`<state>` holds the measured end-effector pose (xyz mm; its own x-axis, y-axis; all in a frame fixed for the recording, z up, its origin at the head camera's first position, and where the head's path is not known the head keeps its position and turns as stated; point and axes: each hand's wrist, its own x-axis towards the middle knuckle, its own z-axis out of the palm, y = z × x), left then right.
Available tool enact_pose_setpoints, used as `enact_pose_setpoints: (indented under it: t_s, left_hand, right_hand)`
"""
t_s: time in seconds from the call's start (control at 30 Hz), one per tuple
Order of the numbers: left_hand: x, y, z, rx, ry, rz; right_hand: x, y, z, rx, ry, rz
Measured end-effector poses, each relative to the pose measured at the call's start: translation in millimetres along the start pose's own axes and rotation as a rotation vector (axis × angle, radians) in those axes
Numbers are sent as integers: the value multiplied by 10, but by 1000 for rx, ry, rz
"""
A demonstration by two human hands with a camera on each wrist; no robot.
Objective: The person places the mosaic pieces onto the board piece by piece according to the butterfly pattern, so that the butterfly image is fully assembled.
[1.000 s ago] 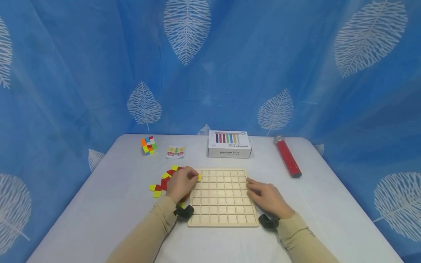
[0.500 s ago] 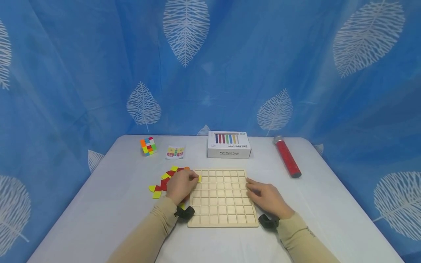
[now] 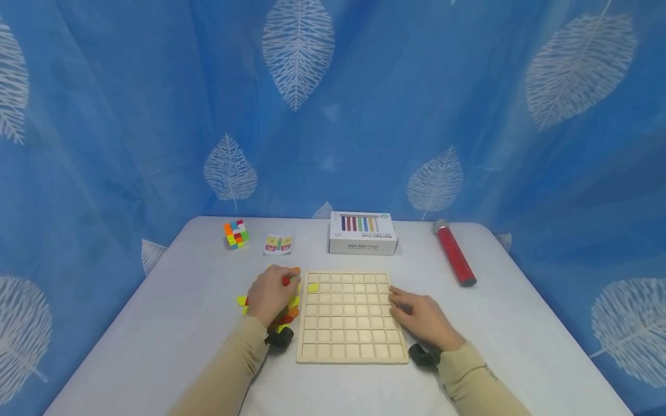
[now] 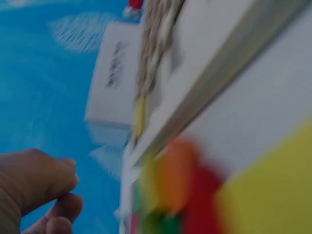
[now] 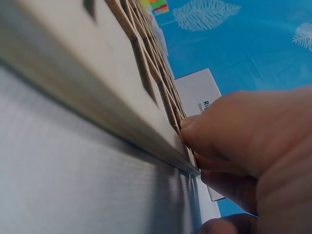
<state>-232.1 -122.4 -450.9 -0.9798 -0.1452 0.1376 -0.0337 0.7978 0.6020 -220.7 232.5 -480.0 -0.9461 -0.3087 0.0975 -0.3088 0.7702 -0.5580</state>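
Note:
In the head view my left hand is over a pile of flat coloured pieces, left of a wooden grid board. Its thumb and fingers are loosely bent; the left wrist view shows nothing between them. Red, yellow, orange and green pieces look blurred there. A yellow piece sits in the board's leftmost column, second row from the far side. My right hand rests at the board's right edge. In the right wrist view the thumb touches the rim, with other fingers partly hidden.
Behind the board is a white box. A picture card and a colourful puzzle cube lie at the back left. At the back right lies a red tube. A blue leaf-patterned curtain hangs behind the table.
My left hand has let go of the yellow piece, now seen in the board's grid, and has moved left over the pile. The right hand stays at the board's edge.

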Motion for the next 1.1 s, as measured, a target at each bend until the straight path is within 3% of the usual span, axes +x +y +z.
enact_pose_setpoints:
  t_s: [0.13,0.2,0.3,0.4,0.53,0.7,0.83,1.1]
  left_hand:
    - [-16,-294,-382,-82,23,-126]
    - [-30,-482,-526,-88,51,-159]
    - [-56,-734,-618,-96,82,-182]
    - [-28,-873,-559,-120,69,-190]
    - [60,-883,-393,-100,39,-167]
    - [121,-825,-251,0,57,-138]
    - [138,-808,-213,56,53,-131]
    - [131,-818,-240,79,18,-151]
  right_hand:
    - [-4,-22,43,9,-4,-12]
    - [-3,-28,54,-2,-3,-23]
    - [-3,-19,47,-16,-6,-25]
    - [-11,-1,11,-33,2,-17]
    - [-23,19,-48,-35,10,-10]
    - [-26,21,-84,-47,7,-18]
    - [-31,14,-79,-44,2,-10]
    - [-26,-34,-30,-5,-4,-13]
